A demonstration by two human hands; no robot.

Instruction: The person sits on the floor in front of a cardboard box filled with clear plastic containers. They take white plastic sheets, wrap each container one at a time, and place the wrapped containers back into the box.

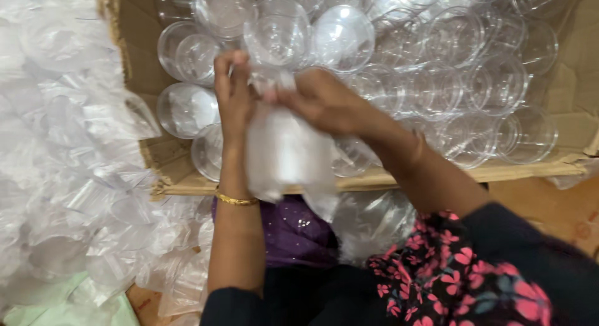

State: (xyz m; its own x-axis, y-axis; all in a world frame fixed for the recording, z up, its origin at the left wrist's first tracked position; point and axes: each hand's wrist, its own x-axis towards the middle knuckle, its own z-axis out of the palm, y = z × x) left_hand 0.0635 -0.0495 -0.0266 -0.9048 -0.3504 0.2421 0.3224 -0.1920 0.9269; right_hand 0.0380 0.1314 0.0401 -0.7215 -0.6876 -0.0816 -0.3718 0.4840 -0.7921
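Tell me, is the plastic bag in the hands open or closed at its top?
Closed: both hands pinch the clear plastic bag's gathered top.

A thin, translucent plastic bag [284,154], milky and softly crinkled, is gripped at its neck by the left hand [232,92] and the right hand [324,101]. At twelve o'clock, clear glossy plastic containers [437,82], smooth and hard-looking with bright highlights, are seen packed in a cardboard box [140,58] whose matt brown surface is rough and frayed along the torn edge. At nine o'clock, a heap of bagged containers [68,176] is covered in shiny, wrinkled plastic film. A polished yellow metal bangle [236,200] is worn on the left wrist. At six o'clock, purple cloth [293,229] with small glittering specks is seen, and at five o'clock a matt dark printed sleeve [455,270].
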